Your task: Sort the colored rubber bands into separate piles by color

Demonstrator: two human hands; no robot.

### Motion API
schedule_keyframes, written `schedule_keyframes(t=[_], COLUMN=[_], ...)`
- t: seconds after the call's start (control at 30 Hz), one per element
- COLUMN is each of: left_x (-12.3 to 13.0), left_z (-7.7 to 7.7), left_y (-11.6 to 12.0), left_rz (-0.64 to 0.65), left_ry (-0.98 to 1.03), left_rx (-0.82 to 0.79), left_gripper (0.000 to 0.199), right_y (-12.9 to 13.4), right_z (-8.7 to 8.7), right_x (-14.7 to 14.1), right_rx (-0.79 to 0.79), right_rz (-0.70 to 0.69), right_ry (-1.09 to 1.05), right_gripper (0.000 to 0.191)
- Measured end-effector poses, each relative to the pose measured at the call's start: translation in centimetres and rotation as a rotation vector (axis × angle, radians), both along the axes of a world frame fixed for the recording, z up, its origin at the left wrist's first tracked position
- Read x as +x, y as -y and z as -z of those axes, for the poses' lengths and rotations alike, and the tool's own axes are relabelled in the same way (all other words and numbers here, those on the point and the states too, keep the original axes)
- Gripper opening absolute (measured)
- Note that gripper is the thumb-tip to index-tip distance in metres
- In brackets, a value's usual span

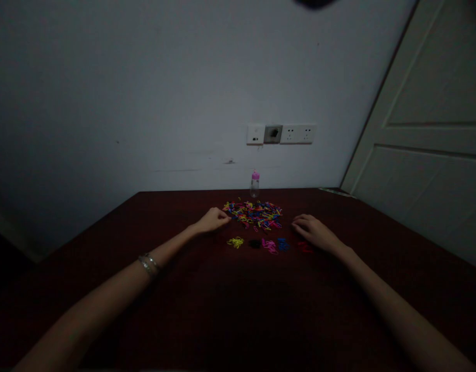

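Note:
A mixed pile of small coloured rubber bands (257, 213) is spread on the dark red table (238, 305). At its left edge is my left hand (213, 220), thumb and fingers pinched together; what they hold, if anything, is too small to make out. My right hand (313, 231) rests on the table to the right of the pile, palm down, with loosely bent fingers and nothing visible in them. Between the hands lies a row of small heaps: yellow bands (235, 242), black bands (255, 243), pink bands (270, 246) and blue bands (283, 244). Red bands (305, 247) lie just below my right hand.
Behind the pile stands a small clear bottle (255, 187) with a pink top, close to the wall (175, 103). Sockets and switch plates (297, 134) are set in the wall above the table. A pale panelled door (427, 139) is at the right. The light is dim.

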State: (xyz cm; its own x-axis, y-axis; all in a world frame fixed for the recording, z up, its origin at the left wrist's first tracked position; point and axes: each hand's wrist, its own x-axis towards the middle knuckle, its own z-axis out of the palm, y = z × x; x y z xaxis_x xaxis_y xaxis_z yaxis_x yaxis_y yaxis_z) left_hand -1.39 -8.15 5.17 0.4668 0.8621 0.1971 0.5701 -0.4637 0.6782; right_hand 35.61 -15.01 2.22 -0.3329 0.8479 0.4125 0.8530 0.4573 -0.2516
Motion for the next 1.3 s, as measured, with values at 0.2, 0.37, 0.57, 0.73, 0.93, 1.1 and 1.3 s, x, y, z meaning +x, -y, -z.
schedule_keyframes(t=[0.2,0.37,0.57,0.73,0.93,1.1,1.3], left_x=[-1.6,-2.6,-3.1,-3.0,-3.1,-3.1,-3.0], left_z=[2.3,3.1,3.7,3.9,4.4,4.5,4.3], left_y=[-4.3,-5.8,-5.9,-6.0,-6.4,-6.4,-6.2], left_rz=[-0.323,-0.647,-0.707,-0.713,-0.738,-0.743,-0.726], left_ry=[0.27,0.675,0.768,0.76,0.791,0.743,0.757], left_rx=[-0.016,-0.019,-0.004,0.019,0.028,0.047,0.034], left_gripper=[0.044,0.04,0.036,0.033,0.032,0.034,0.033], right_y=[0.0,0.2,0.6,0.8,0.7,0.1,-0.5], right_z=[0.0,-0.1,-0.5,-0.4,-0.2,-0.5,-1.1], right_x=[0.0,0.0,-0.7,-2.1,-4.1,-5.1,-6.0], right_rx=[0.0,-0.006,0.002,0.02,0.059,0.09,0.103], right_rz=[0.001,-0.01,-0.025,-0.092,-0.153,-0.188,-0.192], right_ry=[0.012,0.021,0.02,0.019,0.055,0.099,0.131], right_gripper=[0.031,0.031,0.027,0.027,0.025,0.025,0.02])
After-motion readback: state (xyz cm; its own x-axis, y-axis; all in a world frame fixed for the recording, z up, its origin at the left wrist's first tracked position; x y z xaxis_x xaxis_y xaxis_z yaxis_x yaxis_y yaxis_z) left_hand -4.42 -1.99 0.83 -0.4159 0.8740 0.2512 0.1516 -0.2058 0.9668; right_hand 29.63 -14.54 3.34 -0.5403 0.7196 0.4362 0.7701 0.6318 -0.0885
